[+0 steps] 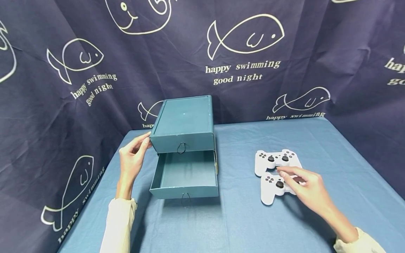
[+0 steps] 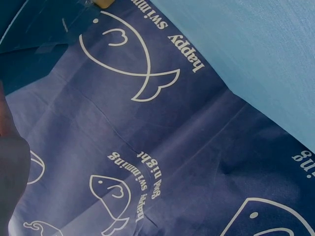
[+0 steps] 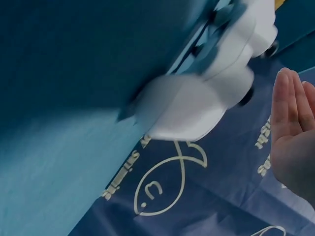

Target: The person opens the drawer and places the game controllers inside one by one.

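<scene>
Over controllers point(image 1: 274, 183), right fingers point(image 1: 292, 170) nearly straight

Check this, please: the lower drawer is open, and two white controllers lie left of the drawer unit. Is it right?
The side is wrong: the head view shows two white controllers lying right of the drawer unit. The lower drawer is open.

left hand point(image 1: 134, 154) and right hand point(image 1: 307, 187) reach forward, well apart.

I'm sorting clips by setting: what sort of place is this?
Possibly a small curtained tabletop booth: navy fish-print cloth hangs behind and on both sides of a blue table, which holds a drawer unit and two white game controllers.
</scene>
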`<control>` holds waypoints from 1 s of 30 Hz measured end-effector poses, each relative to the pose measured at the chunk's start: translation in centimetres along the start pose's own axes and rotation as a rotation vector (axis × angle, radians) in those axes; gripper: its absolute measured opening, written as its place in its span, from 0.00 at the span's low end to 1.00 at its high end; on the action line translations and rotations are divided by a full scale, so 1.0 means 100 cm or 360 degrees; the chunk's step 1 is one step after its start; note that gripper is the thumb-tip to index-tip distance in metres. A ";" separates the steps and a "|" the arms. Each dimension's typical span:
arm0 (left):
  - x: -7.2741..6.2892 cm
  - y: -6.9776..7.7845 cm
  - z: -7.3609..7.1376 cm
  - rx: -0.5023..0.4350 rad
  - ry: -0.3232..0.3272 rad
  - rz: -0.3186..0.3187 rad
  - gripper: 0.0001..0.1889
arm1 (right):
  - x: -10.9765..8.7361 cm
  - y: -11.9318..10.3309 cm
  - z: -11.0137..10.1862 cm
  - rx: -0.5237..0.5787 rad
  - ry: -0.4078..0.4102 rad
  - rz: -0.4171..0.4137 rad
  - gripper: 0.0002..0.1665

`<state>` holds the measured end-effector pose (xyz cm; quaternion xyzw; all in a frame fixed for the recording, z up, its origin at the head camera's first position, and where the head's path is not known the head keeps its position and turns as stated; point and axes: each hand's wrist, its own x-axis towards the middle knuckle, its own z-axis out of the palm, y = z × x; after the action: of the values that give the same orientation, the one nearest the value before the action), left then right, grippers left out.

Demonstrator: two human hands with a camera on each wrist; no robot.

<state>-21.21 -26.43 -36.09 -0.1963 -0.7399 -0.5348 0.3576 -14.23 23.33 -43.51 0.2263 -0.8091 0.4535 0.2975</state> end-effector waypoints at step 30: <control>0.000 -0.002 -0.001 0.0031 -0.0005 -0.0031 0.13 | 0.027 0.067 -0.049 -0.0346 -0.0173 0.0466 0.16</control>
<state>-21.32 -26.55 -36.21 -0.1864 -0.7475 -0.5309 0.3531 -19.12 30.54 -43.64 0.0968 -0.8925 0.3890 0.2069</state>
